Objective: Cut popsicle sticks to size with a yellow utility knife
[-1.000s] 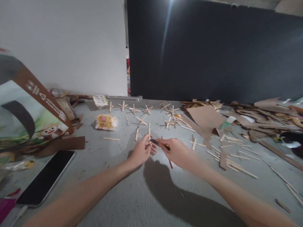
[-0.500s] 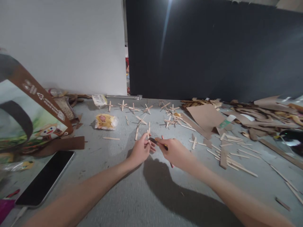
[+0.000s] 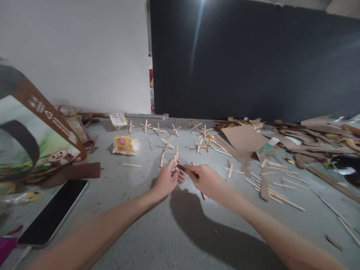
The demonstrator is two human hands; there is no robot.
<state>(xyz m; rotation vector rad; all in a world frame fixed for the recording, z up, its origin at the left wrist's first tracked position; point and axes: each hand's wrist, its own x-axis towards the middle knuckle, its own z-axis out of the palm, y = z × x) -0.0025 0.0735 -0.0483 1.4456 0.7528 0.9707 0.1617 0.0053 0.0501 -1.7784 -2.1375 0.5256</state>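
Observation:
My left hand (image 3: 166,177) pinches a short wooden craft stick (image 3: 176,160) upright between thumb and fingers. In my right hand (image 3: 208,182) is a utility knife (image 3: 181,167), its dark blade end against or very close to the held stick; I cannot tell if it cuts in. Most of its handle is hidden in my fist, with a bit of yellow and black showing. A thin red pen or pencil (image 3: 203,196) lies under my right hand. Just beyond my left hand, further craft sticks (image 3: 162,159) rest on the grey tabletop (image 3: 135,228).
Several crossed-stick pieces (image 3: 146,126) stand along the back. A yellow wrapped packet (image 3: 125,145) and a phone (image 3: 53,212) lie left, beside a large printed box (image 3: 42,131). Loose sticks (image 3: 284,198), cardboard (image 3: 243,139) and scraps cover the right side.
Both hands stay almost in place, with the knife still at the stick. The view has shifted very slightly.

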